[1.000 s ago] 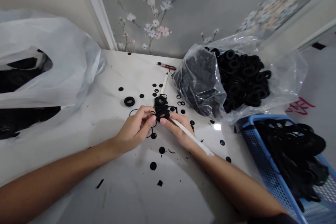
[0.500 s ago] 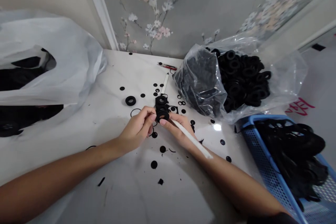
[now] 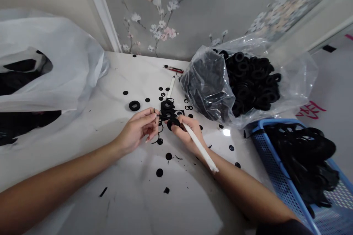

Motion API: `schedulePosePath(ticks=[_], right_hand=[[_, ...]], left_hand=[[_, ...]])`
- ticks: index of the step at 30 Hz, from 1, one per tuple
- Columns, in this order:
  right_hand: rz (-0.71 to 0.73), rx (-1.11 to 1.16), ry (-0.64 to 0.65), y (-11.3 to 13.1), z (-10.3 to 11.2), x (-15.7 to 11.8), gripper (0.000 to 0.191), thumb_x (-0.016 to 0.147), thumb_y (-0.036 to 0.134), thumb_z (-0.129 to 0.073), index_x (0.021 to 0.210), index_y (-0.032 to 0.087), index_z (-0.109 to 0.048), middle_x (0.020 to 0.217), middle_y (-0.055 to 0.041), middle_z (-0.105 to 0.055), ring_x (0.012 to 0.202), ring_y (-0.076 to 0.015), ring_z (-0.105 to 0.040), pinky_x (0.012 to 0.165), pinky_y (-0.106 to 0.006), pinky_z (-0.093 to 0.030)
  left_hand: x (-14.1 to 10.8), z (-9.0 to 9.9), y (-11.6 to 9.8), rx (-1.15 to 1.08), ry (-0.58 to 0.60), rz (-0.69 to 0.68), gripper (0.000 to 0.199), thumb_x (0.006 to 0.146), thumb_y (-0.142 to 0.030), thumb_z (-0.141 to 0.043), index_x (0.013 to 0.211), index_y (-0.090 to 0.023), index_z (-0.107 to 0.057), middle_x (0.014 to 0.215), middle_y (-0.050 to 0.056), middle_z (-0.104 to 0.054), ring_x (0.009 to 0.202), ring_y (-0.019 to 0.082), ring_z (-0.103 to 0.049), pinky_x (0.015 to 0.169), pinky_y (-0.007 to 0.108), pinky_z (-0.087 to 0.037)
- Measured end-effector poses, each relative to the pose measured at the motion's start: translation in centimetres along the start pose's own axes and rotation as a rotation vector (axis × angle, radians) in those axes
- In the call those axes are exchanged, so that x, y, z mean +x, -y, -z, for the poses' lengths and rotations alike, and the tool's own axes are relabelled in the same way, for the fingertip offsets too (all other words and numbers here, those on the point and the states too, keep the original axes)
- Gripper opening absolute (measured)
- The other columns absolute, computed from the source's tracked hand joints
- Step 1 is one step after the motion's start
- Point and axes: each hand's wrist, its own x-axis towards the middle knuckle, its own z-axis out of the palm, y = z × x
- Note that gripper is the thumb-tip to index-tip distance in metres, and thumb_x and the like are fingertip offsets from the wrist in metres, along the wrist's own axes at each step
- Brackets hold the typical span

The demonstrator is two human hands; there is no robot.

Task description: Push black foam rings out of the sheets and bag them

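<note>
My right hand (image 3: 187, 132) holds a black ring (image 3: 173, 123) between thumb and fingers, and a white stick (image 3: 200, 147) also rests in it, slanting down over the wrist. Just left of the ring, my left hand (image 3: 141, 126) pinches a thin black strand by its fingertips. Beyond both hands, black rings (image 3: 167, 105) lie clustered near a white pen-like stick (image 3: 171, 85). A separate thick black ring (image 3: 134, 105) lies on the table above my left hand.
Small black discs (image 3: 159, 172) and scraps dot the white table (image 3: 132, 205). A clear bag of black rings (image 3: 244, 80) stands back right, a blue basket (image 3: 278, 165) of black pieces at right, a white bag (image 3: 68, 55) at left. A red cutter (image 3: 174, 69) lies behind.
My left hand has drawn slightly left, away from the ring, with a thin strand at its fingertips. My right hand still holds the ring, now turned a little. The whole view has shifted slightly.
</note>
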Motion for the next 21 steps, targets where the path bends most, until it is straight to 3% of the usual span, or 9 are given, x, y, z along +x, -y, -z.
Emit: schedulePosePath(ticks=[3,6,9,11,14,16,18,21], right_hand=[[0.03,0.035,0.039,0.1,0.1,0.0,0.032,0.071,0.022,-0.06,0.058,0.023,-0.031,0.069,-0.0004,-0.058,0.074,-0.0189,-0.059,0.066,-0.03,-0.039],[0.045,-0.035,-0.001,0.1,0.1,0.2,0.037,0.072,0.022,-0.061,0.059,0.023,-0.027,0.061,0.0035,-0.044,0.062,-0.0134,-0.047,0.06,-0.027,-0.033],[0.046,-0.137,-0.044,0.0,0.0,0.3,0.041,0.075,0.027,-0.065,0.06,0.023,-0.026,0.058,0.0069,-0.028,0.055,-0.0102,-0.03,0.056,-0.026,-0.026],[0.026,-0.17,-0.067,-0.1,-0.1,0.3,0.042,0.078,0.031,-0.066,0.062,0.023,-0.028,0.059,0.0071,-0.029,0.056,-0.01,-0.029,0.056,-0.026,-0.027],[0.009,-0.137,-0.078,-0.4,-0.1,0.1,0.039,0.08,0.036,-0.067,0.066,0.022,-0.033,0.062,0.0051,-0.043,0.059,-0.0114,-0.041,0.06,-0.026,-0.034],[0.016,-0.091,-0.072,-0.5,0.0,0.0,0.036,0.08,0.038,-0.069,0.069,0.023,-0.038,0.069,0.0025,-0.052,0.066,-0.0138,-0.05,0.063,-0.027,-0.039],[0.039,-0.085,-0.072,-0.1,0.1,0.0,0.032,0.079,0.04,-0.07,0.074,0.023,-0.043,0.075,0.0006,-0.058,0.071,-0.0154,-0.055,0.065,-0.028,-0.042],[0.107,-0.204,-0.092,1.1,-0.4,1.0,0.03,0.077,0.041,-0.073,0.078,0.023,-0.049,0.075,0.0005,-0.06,0.068,-0.0154,-0.055,0.065,-0.029,-0.043]], left_hand=[[0.1,0.1,-0.7,-0.01,-0.018,-0.015,0.015,0.082,-0.033,-0.057,0.08,-0.02,-0.051,0.056,-0.005,-0.039,0.04,0.008,-0.041,0.035,0.022,-0.028],[-0.3,0.1,-1.4,0.014,0.032,-0.051,0.015,0.08,-0.033,-0.06,0.078,-0.02,-0.053,0.052,-0.005,-0.04,0.039,0.008,-0.04,0.037,0.023,-0.028],[-0.8,0.3,-2.5,0.072,0.152,-0.052,0.022,0.074,-0.038,-0.065,0.07,-0.019,-0.054,0.05,-0.003,-0.044,0.039,0.01,-0.041,0.037,0.024,-0.029],[-1.0,0.7,-3.7,0.163,0.28,-0.014,0.027,0.069,-0.041,-0.069,0.064,-0.019,-0.054,0.049,-0.001,-0.046,0.042,0.012,-0.044,0.038,0.024,-0.031],[-1.3,2.2,-6.2,0.466,0.484,0.064,0.024,0.07,-0.037,-0.068,0.061,-0.018,-0.057,0.05,-0.001,-0.049,0.044,0.011,-0.043,0.041,0.023,-0.034],[-1.7,3.3,-7.9,0.77,0.552,0.126,0.019,0.073,-0.032,-0.066,0.062,-0.018,-0.061,0.052,0.0,-0.051,0.046,0.01,-0.044,0.044,0.022,-0.035],[-2.3,4.1,-9.3,1.021,0.57,0.209,0.013,0.076,-0.028,-0.065,0.067,-0.019,-0.068,0.053,0.0,-0.054,0.046,0.011,-0.045,0.044,0.021,-0.034],[-3.7,4.6,-10.6,1.164,0.53,0.27,0.012,0.077,-0.026,-0.065,0.071,-0.02,-0.073,0.054,0.0,-0.06,0.045,0.011,-0.048,0.042,0.02,-0.032]])
